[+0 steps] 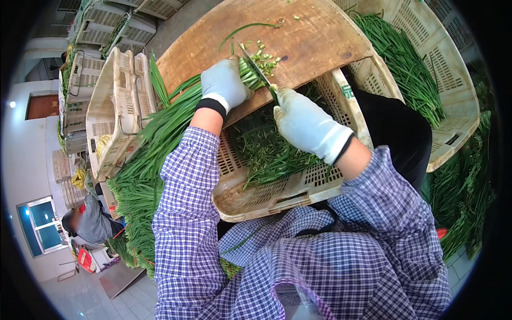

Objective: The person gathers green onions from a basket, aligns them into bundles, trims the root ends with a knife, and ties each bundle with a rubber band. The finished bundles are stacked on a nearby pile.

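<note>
My left hand (226,82), in a pale work glove, grips a bundle of garlic chives (176,116) near its pale stem ends, on a wooden board (312,36). The long green leaves trail back over my left forearm's outer side. In my gloved right hand (306,120) is a knife (256,68), its blade lying against the stem ends; my fingers hide the handle. Small cut stem pieces (267,60) lie scattered beyond the blade, and one loose leaf (250,29) curls farther up the board.
Below the board, a plastic crate (256,206) holds trimmings. Another crate (460,120) at right contains chives. Piled chives (138,208) stand left of my arm, near stacked crates (116,116). A person (94,220) is at work at far left.
</note>
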Available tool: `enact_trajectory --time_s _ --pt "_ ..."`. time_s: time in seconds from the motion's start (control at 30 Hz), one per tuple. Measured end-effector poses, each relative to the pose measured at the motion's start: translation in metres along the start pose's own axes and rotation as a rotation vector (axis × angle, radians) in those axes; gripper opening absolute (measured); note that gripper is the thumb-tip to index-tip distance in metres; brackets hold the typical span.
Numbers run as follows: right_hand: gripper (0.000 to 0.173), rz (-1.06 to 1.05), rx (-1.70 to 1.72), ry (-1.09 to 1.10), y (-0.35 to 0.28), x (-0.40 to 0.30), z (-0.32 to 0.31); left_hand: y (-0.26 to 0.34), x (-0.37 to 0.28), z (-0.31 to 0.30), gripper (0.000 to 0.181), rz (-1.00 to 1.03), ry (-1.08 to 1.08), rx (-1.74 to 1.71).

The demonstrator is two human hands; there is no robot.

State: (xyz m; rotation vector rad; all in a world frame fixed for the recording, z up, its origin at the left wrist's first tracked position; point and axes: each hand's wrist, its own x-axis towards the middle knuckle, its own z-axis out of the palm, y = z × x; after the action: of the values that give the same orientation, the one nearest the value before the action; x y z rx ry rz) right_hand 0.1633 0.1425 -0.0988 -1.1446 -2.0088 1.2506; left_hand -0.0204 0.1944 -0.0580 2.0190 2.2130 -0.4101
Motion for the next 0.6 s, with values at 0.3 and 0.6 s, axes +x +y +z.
enact_trajectory --time_s 0.3,0.6 --pt "0.026 0.064 -0.065 0.024 0.03 0.065 0.037 0.004 -0.005 -0.001 0.073 0.001 -0.003 0.028" --pt "0.03 0.068 -0.605 0.019 0.019 0.095 -0.087 0.0 -0.08 0.018 0.078 0.236 0.848 -0.227"
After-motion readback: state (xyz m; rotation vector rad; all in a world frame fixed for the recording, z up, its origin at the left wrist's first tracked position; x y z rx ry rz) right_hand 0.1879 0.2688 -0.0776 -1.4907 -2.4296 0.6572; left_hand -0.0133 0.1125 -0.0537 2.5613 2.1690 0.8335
